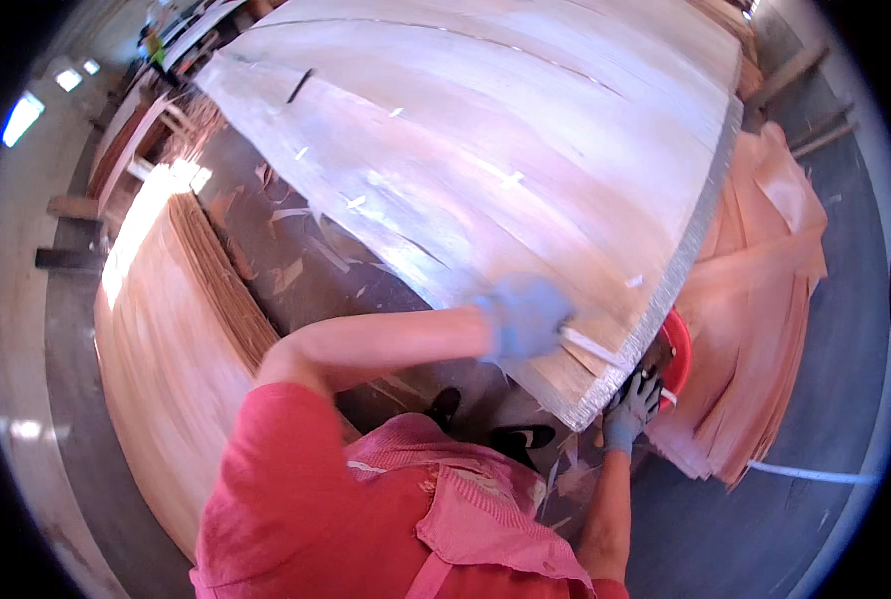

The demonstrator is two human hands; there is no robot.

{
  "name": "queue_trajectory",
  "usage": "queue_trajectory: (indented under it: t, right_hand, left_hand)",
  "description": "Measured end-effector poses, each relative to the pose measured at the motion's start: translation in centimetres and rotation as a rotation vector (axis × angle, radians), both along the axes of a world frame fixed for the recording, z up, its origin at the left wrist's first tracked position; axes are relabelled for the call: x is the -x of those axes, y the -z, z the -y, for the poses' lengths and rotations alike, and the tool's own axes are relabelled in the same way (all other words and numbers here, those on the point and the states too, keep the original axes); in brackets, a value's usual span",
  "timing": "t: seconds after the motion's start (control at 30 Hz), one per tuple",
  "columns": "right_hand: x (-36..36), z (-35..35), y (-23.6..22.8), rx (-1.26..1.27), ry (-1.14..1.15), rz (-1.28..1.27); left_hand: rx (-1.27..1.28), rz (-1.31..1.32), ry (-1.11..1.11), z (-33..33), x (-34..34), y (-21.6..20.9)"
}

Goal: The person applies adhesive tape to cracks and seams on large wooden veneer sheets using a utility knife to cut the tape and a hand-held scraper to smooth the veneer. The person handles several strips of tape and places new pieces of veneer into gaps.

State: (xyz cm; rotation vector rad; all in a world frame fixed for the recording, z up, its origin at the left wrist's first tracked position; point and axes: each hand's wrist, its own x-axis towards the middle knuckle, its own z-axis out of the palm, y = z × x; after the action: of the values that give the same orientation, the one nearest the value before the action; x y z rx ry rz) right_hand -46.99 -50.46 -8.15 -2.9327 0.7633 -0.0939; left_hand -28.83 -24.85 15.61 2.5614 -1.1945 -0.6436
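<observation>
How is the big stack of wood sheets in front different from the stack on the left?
The front stack is broad, pale, and dotted with white tape strips; the left stack is warmer orange and bare. The left hand presses on the front stack's near corner, and the right hand is under its edge; nothing touches the left one. Both are piles of thin veneer.

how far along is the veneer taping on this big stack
Several short white tape strips already sit along seams across the top veneer sheet. In hand: the left hand presses a tape strip near the stack's corner, while the right hand grips the stack edge beside a red tub. Left, as far as it shows: loose sheets piled to the right and another stack on the left, with no tape visible.
</observation>
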Motion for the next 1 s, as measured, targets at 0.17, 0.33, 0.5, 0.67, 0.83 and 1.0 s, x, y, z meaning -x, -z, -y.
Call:
queue_trajectory:
  t: [0.17, 0.33, 0.5, 0.67, 0.83, 1.0]
  right_hand:
    - [0.0, 0.9, -1.1, 0.031, -0.016, -0.155]
    - [-1.1, 1.8, -4.0, 0.016, -0.14, -0.301]
    - [-6.1, -1.9, -12.1, -0.55, -0.135, 0.258]
    - [-11.9, -23.7, -19.8, -1.262, -0.583, -0.595]
    - [-13.8, -38.1, -23.5, -0.951, -1.381, -1.103]
    - [-15.7, -45.3, -23.9, -0.985, -1.493, -1.16]
  left_hand:
    - [-0.092, 0.376, -0.568, -22.1, -1.7, 1.1]
    - [-0.424, 0.467, -1.063, -39.3, 3.5, 4.3]
    - [-0.248, -0.004, -0.889, -33.9, 10.4, 5.9]
    - [0.305, -0.331, -0.464, -29.4, 11.8, 3.5]
    - [0.477, -0.164, -0.409, -35.3, 13.5, 0.3]
    - [0.464, -0.045, -0.593, -41.9, 13.6, -2.5]
